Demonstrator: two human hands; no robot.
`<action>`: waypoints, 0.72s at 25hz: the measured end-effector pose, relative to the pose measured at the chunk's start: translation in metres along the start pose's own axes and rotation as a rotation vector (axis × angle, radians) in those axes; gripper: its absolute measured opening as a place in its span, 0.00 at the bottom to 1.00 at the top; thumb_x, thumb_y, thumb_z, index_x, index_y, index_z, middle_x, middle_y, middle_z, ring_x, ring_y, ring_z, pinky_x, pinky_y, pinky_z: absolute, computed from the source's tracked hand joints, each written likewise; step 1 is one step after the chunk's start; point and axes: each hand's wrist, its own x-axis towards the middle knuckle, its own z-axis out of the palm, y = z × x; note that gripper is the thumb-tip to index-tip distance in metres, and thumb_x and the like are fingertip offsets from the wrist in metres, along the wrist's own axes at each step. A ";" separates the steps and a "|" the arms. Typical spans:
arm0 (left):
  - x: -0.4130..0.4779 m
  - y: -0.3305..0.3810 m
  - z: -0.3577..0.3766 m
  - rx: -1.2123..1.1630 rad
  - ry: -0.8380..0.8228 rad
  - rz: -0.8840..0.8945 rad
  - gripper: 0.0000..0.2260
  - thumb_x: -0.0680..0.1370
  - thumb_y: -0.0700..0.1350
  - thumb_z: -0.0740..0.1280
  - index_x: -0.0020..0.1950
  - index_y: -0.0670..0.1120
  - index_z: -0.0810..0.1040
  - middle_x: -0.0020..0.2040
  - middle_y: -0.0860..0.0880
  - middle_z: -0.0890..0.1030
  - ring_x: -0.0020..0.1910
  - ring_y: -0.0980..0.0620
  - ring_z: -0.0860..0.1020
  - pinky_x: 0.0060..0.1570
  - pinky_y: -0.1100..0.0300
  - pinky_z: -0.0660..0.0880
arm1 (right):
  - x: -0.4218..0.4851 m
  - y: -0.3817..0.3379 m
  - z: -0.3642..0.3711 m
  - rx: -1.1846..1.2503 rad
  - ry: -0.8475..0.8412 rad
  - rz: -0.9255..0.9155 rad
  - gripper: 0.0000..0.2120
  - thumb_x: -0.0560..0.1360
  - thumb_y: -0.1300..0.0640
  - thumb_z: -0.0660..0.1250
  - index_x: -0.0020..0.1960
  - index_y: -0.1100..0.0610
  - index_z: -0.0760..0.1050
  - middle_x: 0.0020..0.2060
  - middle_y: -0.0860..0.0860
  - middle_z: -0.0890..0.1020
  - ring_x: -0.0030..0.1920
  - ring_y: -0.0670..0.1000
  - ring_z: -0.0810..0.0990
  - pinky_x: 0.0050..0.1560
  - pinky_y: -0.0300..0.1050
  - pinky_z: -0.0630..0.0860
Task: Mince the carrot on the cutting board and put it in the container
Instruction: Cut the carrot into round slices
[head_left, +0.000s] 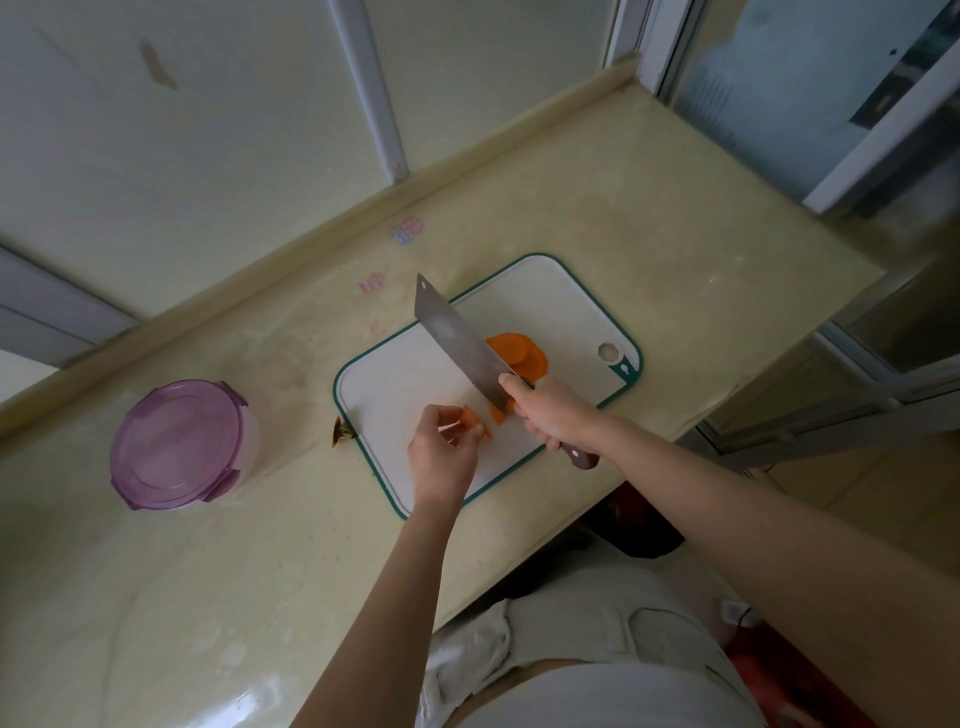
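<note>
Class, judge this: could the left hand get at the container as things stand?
Probably yes: nothing tall stands between the left hand and the container, though that hand pinches a carrot piece and the lid is on.

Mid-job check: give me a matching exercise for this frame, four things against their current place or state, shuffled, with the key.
Things:
1. container
2. cleaver
3. carrot slices
4. left hand

States:
a. gripped at the handle by the right hand
b. pinches a small carrot piece
c. closed, on the counter left of the cutting board
d. lying on the board, next to the blade

Pairs: 1-c, 2-a, 3-d, 4-b
</note>
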 end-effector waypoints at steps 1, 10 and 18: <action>0.000 0.000 0.000 -0.004 0.002 -0.004 0.09 0.74 0.38 0.70 0.48 0.47 0.72 0.47 0.52 0.77 0.49 0.52 0.78 0.47 0.63 0.73 | -0.002 0.000 0.001 0.014 0.010 -0.007 0.24 0.80 0.40 0.53 0.31 0.52 0.58 0.23 0.48 0.61 0.19 0.46 0.58 0.21 0.37 0.57; 0.000 -0.001 0.000 0.005 0.005 0.013 0.07 0.74 0.41 0.71 0.49 0.47 0.74 0.46 0.52 0.78 0.48 0.54 0.78 0.47 0.64 0.73 | -0.041 0.014 0.015 0.051 0.092 -0.017 0.23 0.79 0.40 0.56 0.31 0.53 0.61 0.23 0.48 0.64 0.19 0.46 0.62 0.20 0.36 0.59; -0.002 -0.003 0.003 -0.031 0.045 -0.002 0.05 0.75 0.42 0.69 0.49 0.45 0.76 0.46 0.49 0.79 0.48 0.51 0.79 0.50 0.60 0.75 | -0.057 0.022 0.019 -0.027 0.110 -0.014 0.25 0.79 0.40 0.56 0.30 0.55 0.64 0.25 0.49 0.68 0.25 0.48 0.67 0.28 0.42 0.64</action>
